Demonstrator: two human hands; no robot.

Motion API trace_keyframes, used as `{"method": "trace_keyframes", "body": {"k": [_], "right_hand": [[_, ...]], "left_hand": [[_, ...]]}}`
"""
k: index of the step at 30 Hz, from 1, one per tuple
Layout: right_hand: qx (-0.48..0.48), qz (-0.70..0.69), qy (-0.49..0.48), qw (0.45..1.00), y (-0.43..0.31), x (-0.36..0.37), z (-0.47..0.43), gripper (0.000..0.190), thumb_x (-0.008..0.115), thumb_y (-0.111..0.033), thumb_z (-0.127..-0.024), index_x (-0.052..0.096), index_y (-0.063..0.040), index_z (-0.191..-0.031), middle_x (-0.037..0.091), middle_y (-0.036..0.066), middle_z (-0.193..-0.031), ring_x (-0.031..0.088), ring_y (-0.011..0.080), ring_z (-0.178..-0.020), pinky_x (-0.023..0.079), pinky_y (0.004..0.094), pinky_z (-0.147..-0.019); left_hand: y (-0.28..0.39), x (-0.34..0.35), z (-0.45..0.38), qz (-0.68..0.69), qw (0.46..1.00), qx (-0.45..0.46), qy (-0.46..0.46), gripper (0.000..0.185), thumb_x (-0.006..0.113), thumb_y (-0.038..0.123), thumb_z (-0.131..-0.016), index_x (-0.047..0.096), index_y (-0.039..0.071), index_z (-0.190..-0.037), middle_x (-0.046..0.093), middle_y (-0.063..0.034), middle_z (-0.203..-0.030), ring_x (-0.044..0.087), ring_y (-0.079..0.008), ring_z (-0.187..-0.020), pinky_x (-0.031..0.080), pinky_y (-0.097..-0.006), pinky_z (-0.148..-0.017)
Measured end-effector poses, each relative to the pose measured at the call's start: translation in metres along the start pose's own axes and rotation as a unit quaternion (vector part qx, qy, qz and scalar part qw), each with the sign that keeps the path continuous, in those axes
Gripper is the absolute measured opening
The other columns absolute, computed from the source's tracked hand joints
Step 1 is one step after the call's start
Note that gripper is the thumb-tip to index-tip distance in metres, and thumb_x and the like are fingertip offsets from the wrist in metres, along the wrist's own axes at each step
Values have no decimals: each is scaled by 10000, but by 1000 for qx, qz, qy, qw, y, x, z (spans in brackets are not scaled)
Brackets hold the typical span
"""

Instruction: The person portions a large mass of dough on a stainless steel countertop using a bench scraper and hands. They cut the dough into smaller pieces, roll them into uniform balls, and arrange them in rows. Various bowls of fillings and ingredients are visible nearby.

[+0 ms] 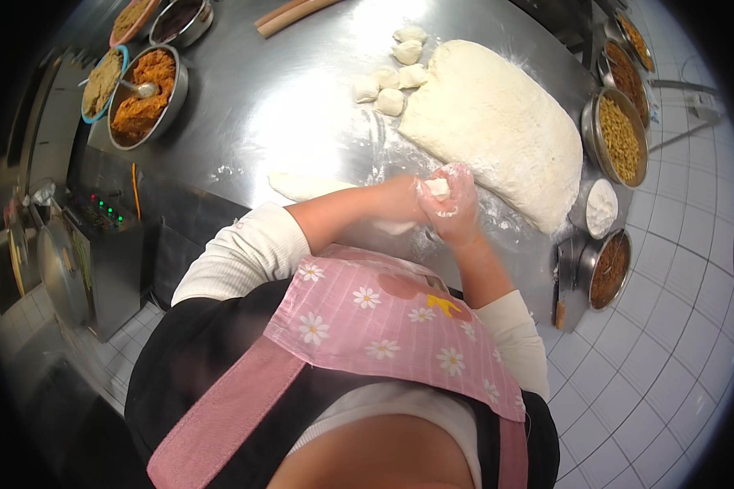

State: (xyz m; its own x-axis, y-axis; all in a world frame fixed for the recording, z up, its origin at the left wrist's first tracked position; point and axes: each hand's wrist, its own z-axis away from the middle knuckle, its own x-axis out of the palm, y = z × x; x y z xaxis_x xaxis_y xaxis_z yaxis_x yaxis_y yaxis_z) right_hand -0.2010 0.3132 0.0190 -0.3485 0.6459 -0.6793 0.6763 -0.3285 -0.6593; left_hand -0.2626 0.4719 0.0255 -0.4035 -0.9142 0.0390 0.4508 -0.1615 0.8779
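Note:
My right hand (454,205), floury, is closed around a small piece of white dough (438,189) that shows between its fingers. My left hand (404,197) meets it from the left, blurred, its fingers largely hidden, so its grip cannot be made out. A long strip of dough (306,186) lies on the steel table (238,147) and passes under my left forearm; more dough shows just below that hand. Beyond my hands rests a large, thick slab of dough (495,122). Several small dough pieces (390,101) sit against and near its left edge.
At the left stand a metal bowl of orange filling (182,101) with a spoon and other filled bowls. Rolling pins (290,17) lie at the far edge. Along the right are bowls of filling (592,137), a container of white flour (601,208) and a wooden-handled dough scraper (564,269).

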Motion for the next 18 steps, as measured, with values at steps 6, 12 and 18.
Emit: {"method": "trace_keyframes", "body": {"k": [6, 12, 18], "right_hand": [[117, 100, -89, 984, 48, 32, -1, 251, 695, -188, -819, 640, -29, -1006, 596, 189, -1013, 580, 373, -979, 500, 460, -854], [-11, 133, -153, 979, 20, 60, -35, 419, 665, -287, -859, 628, -46, -1199, 602, 204, -1124, 557, 380, -1077, 450, 453, -945], [277, -193, -159, 928, -2, 52, 2, 397, 670, -257, -892, 616, -33, -1216, 638, 156, -1135, 595, 265, -1061, 468, 384, -943]], "left_hand": [[-22, 14, 28, -16, 988, 152, -16, 241, 681, 166, -846, 677, 80, -1071, 672, -86, -1019, 629, -154, -922, 516, -315, -812], [-85, 1, 29, 445, 862, -60, 233, 485, 609, 59, -861, 496, -4, -1329, 620, -132, -1161, 607, -208, -1057, 493, -317, -897], [-83, 11, 46, 477, 840, 103, 236, 776, 624, 124, -831, 264, -13, -1504, 465, -206, -1413, 488, -281, -1297, 442, -336, -1008]]}}
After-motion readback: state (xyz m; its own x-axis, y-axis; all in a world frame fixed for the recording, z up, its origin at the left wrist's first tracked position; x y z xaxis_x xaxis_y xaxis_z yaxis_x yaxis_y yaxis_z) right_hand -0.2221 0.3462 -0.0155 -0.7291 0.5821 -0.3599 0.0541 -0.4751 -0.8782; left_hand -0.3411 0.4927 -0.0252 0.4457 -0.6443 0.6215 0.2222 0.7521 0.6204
